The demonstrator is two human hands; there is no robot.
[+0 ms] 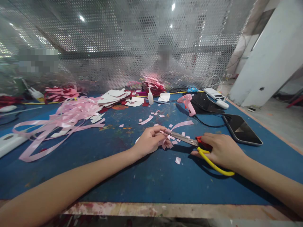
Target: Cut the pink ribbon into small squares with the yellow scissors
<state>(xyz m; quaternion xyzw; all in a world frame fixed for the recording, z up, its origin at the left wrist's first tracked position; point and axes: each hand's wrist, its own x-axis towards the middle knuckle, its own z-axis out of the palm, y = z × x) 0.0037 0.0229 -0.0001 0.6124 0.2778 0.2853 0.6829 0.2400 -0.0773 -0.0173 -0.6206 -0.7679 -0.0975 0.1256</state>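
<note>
My right hand [223, 149] grips a pair of scissors [187, 139] with one yellow and one red handle. The blades point left and reach my left hand [151, 138]. Its fingers are pinched together around a pink ribbon strip [182, 124], whose loose end appears to curl up behind the blades. Small cut pink ribbon squares [178, 160] lie around and under the fingertips, and a few more are scattered farther back. My fingers partly hide where the blades meet the ribbon.
A tangled pile of pink ribbon [73, 110] lies at left, beside white paper pieces [113, 96]. A small bottle [150, 97] stands at the back. Right of it are a pink glue gun [189, 104] with a black cord, a phone [243, 129] and a white power bank [214, 94]. Perforated metal [132, 41] rises behind.
</note>
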